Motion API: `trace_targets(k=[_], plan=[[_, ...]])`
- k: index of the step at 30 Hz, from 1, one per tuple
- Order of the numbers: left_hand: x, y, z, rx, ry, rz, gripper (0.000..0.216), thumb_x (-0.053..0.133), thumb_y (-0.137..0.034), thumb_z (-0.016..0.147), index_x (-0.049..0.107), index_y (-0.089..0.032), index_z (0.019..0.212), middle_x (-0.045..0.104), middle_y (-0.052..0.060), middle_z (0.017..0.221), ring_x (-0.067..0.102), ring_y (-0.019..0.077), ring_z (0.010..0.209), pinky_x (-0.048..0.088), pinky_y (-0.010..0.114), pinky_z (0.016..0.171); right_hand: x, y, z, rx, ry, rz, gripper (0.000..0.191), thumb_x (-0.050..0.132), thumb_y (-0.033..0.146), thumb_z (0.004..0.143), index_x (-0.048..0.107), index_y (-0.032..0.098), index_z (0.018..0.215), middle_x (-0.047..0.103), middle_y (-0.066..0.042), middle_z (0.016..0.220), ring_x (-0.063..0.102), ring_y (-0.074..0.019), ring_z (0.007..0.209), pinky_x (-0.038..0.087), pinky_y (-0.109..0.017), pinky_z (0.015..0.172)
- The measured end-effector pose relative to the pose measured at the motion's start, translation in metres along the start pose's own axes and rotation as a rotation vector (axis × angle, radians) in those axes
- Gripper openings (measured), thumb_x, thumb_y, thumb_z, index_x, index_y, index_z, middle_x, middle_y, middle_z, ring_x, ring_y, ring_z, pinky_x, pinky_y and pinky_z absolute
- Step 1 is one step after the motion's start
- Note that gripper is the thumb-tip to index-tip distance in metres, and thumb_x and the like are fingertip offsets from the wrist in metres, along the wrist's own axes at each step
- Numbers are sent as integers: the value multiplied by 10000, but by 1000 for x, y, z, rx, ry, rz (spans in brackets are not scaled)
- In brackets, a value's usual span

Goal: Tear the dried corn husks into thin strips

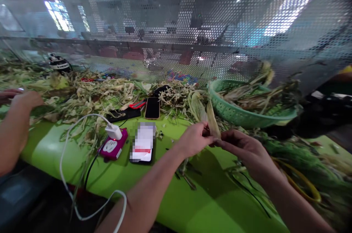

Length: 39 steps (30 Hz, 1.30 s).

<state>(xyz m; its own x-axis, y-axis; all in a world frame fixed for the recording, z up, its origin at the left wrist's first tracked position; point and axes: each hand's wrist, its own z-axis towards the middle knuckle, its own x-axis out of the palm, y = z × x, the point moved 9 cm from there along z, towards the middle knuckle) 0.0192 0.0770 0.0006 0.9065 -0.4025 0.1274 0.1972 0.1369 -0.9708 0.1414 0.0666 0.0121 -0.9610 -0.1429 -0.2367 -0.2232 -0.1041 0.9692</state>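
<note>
My left hand (195, 139) is closed, pinching the lower end of a pale, yellow-green dried leaf (212, 118) that looks like a husk strip and stands upright. The fingertips of my right hand (244, 148) meet at the same lower end, closed on it from the right. Just behind my left hand is a broader pale leaf (197, 105); whether that hand also grips it I cannot tell. Thin stem scraps (189, 179) lie on the green table (176, 203) below my hands.
A green basket (247, 113) with dried leaves stands back right. A lit phone (143, 143), a dark phone (152, 108), a red cutter (138, 104) and a purple power socket (114, 145) with a white cable lie left. Another person's hand (29, 99) is far left. Perforated metal panel (176, 16) behind.
</note>
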Motion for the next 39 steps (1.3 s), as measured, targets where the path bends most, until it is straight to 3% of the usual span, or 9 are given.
trace_targets(k=[7, 14, 20, 25, 29, 35, 39], plan=[[3, 6, 1, -33, 42, 25, 99, 615, -119, 771, 587, -139, 864, 648, 48, 806, 600, 127, 712, 491, 258, 709, 0, 0, 1, -84, -3, -120, 382, 761, 518, 650, 644, 162, 725, 590, -27, 655, 502, -152, 622, 400, -262, 562], [8, 4, -4, -82, 55, 94, 130, 580, -288, 831, 576, -161, 857, 642, 43, 788, 621, 140, 692, 489, 265, 689, -5, -1, 0, -103, -110, -91, 393, 726, 552, 674, 627, 176, 730, 565, -7, 641, 489, -138, 589, 399, -255, 544], [-1, -1, -5, -58, -4, 279, 160, 512, -306, 860, 578, -168, 812, 628, 23, 672, 590, 126, 608, 449, 231, 613, 0, 8, -3, -134, -80, -155, 363, 691, 542, 723, 648, 183, 747, 576, -11, 641, 490, -142, 584, 389, -258, 537], [3, -2, -6, -17, 17, 293, 214, 565, -375, 836, 596, -166, 873, 667, 58, 790, 611, 156, 683, 458, 251, 651, -5, 10, -4, -185, -146, -206, 347, 679, 537, 730, 621, 196, 713, 548, 8, 621, 472, -133, 578, 378, -250, 531], [4, -1, -6, -5, 16, 252, 205, 581, -354, 831, 597, -159, 892, 661, 69, 824, 611, 157, 696, 458, 247, 650, -3, 9, -5, -157, -130, -188, 332, 663, 523, 751, 621, 195, 732, 557, -4, 646, 474, -139, 591, 386, -257, 537], [2, -1, -5, 29, -5, 366, 172, 554, -324, 840, 616, -164, 831, 629, 29, 703, 559, 133, 621, 438, 236, 631, 1, 4, -2, -140, -63, -138, 319, 669, 508, 748, 620, 193, 734, 556, -3, 665, 474, -140, 607, 390, -254, 552], [2, -2, -5, 11, 11, 309, 190, 551, -328, 843, 629, -162, 892, 666, 48, 781, 598, 145, 669, 449, 241, 659, -1, 3, -2, -147, -80, -141, 297, 670, 488, 754, 609, 200, 714, 537, 7, 638, 462, -138, 588, 374, -252, 536]])
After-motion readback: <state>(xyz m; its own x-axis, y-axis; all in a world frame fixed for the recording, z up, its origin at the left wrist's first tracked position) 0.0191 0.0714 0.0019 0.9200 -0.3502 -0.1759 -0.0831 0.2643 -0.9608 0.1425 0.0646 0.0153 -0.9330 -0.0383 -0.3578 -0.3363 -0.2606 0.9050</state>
